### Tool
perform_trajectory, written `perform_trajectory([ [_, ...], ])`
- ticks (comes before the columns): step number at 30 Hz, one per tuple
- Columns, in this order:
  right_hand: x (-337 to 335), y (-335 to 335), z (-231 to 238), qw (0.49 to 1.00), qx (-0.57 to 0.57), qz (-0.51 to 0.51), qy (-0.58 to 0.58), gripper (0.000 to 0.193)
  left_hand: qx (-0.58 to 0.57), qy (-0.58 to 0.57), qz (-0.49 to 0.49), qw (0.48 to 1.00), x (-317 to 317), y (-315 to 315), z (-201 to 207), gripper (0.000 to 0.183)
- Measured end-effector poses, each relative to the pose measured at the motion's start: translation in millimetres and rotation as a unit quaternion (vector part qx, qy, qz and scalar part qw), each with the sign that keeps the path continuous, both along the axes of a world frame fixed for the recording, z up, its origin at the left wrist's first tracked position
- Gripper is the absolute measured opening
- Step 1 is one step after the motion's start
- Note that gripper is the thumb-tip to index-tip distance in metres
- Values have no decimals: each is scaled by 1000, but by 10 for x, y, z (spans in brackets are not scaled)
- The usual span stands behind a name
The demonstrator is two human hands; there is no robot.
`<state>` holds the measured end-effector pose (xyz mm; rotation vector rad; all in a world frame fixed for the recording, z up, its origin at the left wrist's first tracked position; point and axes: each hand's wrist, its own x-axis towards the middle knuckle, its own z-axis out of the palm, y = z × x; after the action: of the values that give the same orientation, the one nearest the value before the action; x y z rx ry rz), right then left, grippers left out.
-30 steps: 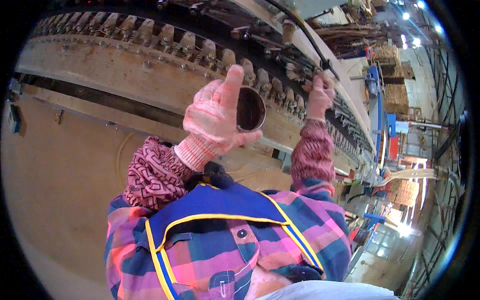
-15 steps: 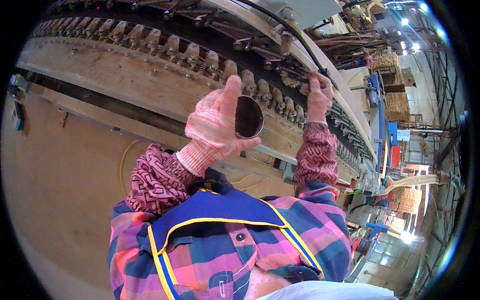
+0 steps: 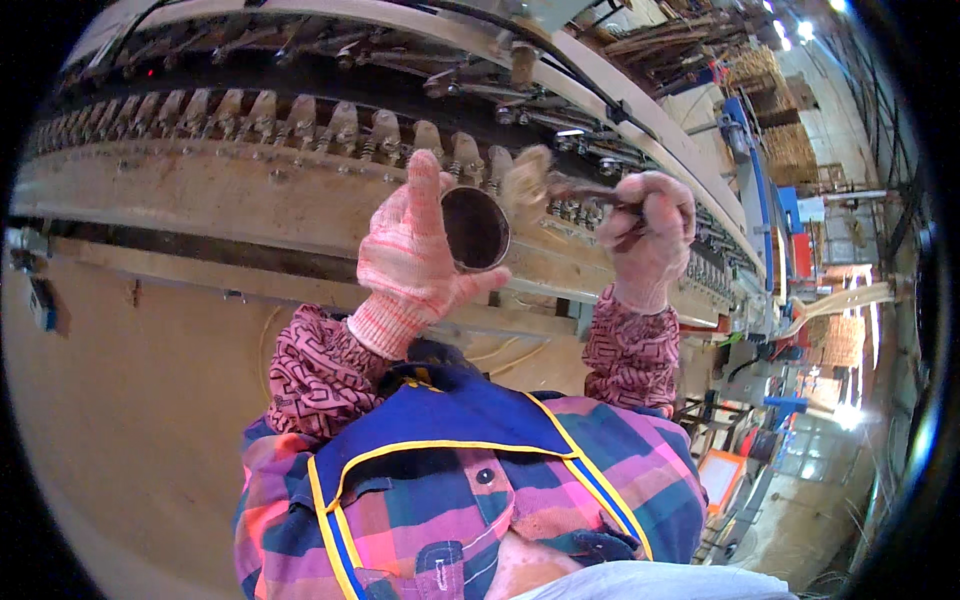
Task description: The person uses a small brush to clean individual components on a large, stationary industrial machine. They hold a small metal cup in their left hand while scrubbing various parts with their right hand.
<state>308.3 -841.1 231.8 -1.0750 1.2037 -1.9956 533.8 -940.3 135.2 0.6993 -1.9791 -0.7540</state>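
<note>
In pink-and-white knit gloves, both my hands are over a long machine bed. My left hand (image 3: pixel 405 245) is closed around a round can (image 3: pixel 475 231), its dark inside facing up with the thumb and fingers at the rim. My right hand (image 3: pixel 650 240) is a fist around the dark handle of a paint brush (image 3: pixel 525 187). The pale bristle head points left, just right of the can's upper rim and apart from it; it is somewhat blurred. Behind the hands runs a row of metal spring-loaded fingers (image 3: pixel 302 122). What lies in the can is too dark to tell.
A dusty wooden-looking beam (image 3: pixel 230 190) runs along the machine's front. Black cables (image 3: pixel 570 62) and a pale rail curve over the far side. On the right are stacked bundles (image 3: pixel 755 70), blue machinery (image 3: pixel 745 150) and bright lamps. Brown floor (image 3: pixel 150 400) spreads at left.
My right hand has drawn back from the far-side rods, bringing the brush into plain view beside the can. My left hand and the can have shifted slightly left in view.
</note>
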Motion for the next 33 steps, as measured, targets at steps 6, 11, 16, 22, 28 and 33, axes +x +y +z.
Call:
perform_trajectory([
  [6,570,38,-139,958,138,109,229,14,-53,-6,-14,998,-165,61,-88,136],
  [11,707,4,-91,888,344,61,299,16,-98,-21,-38,994,-182,120,138,119],
  [16,629,158,-156,972,224,-1,68,18,-54,-84,-64,993,-163,110,166,134],
  [22,407,239,-440,974,181,-91,-106,26,-51,-94,-68,992,-205,128,168,132],
  [28,194,398,-670,948,250,-122,-154,23,-75,-147,-34,986,-293,178,275,144],
  [33,14,465,-701,929,65,36,-364,24,-25,-170,-29,985,-303,120,309,138],
])
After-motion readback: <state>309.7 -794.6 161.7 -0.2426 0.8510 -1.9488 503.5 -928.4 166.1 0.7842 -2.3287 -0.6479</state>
